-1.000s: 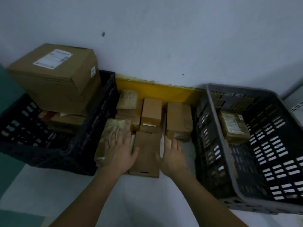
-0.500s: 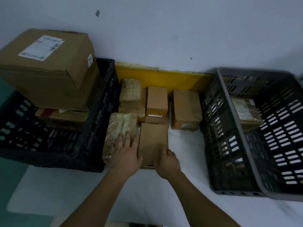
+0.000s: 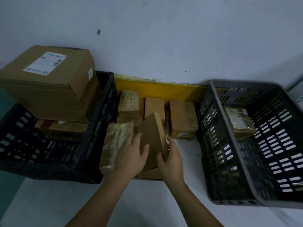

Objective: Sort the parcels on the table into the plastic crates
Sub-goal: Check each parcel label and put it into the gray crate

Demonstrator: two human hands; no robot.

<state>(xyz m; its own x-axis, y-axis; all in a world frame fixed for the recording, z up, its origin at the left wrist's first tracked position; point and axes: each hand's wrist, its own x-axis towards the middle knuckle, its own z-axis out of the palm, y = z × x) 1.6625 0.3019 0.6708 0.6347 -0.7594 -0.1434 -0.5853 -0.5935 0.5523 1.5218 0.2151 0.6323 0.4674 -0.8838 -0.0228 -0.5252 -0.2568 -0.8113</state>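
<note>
I'm lifting the flat parcel [image 3: 151,138] off the table [image 3: 49,202], centre of view, between both crates. Left hand [image 3: 131,154] is pressing its broad face, fingers spread; right hand [image 3: 170,158] is gripping the near edge, thumb curled on. Parcel is tilting, far end up toward 12 o'clock. Procedure: keep both hands on opp. sides, raise clear of the wrapped parcel [image 3: 114,145] at 9 o'clock, then swing to the black crate [image 3: 98,145] or grey crate [image 3: 218,128]. Vs. 0.5 s ago: parcel was lying flat; now it's tipping up.
</note>
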